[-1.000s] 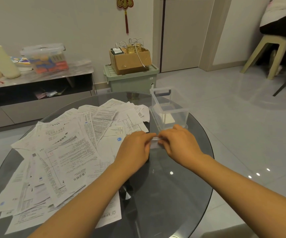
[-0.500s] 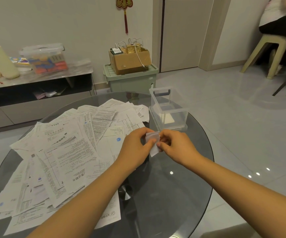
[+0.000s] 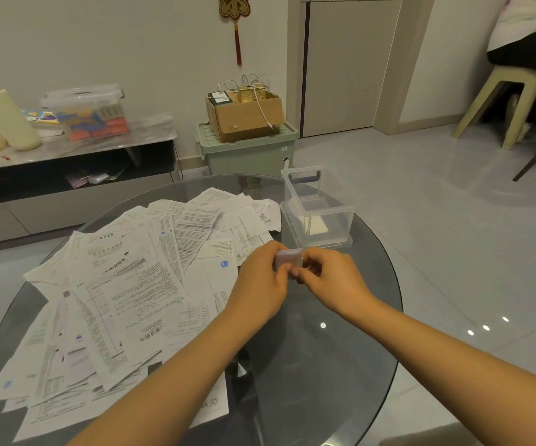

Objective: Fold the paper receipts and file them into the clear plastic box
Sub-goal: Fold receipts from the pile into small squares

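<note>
Head view: my left hand and right hand pinch a small folded receipt between them, raised above the round glass table.
Just beyond my grip stands the clear plastic box, lid up; loose receipts spread to its left.

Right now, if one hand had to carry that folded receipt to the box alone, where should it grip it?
Probably the right hand should pinch the folded receipt by its right edge, thumb on one face and fingers on the other. It is a small flat packet, and both hands already pinch its sides. The box lies ahead to the right, open on top, so drop it in from above.
</note>
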A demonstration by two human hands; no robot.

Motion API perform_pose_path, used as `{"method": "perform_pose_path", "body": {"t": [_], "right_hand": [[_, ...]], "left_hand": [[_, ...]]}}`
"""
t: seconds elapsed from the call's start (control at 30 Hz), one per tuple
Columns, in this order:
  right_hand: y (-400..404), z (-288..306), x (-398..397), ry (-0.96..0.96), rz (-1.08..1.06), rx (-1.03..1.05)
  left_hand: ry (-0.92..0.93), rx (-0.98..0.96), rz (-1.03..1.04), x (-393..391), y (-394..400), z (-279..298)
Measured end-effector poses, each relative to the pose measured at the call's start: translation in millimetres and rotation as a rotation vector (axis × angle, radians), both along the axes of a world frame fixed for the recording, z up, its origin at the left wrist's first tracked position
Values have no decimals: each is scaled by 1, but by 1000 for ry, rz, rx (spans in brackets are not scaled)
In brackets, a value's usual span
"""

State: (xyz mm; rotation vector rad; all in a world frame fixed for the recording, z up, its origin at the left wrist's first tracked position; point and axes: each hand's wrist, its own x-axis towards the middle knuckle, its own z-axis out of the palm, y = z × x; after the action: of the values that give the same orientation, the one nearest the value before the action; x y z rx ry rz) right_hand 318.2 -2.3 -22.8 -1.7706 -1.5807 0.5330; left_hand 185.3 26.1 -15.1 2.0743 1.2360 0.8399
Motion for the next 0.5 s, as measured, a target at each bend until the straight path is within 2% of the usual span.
{"method": "perform_pose_path", "body": {"t": [0.2,0.5], "right_hand": [[4,22,-3,309,-20,17],[18,58,3,366,-201,70]], "left_hand": [[-174,-102,126,-3,10,21],[-299,-284,136,17,39,58]]}}
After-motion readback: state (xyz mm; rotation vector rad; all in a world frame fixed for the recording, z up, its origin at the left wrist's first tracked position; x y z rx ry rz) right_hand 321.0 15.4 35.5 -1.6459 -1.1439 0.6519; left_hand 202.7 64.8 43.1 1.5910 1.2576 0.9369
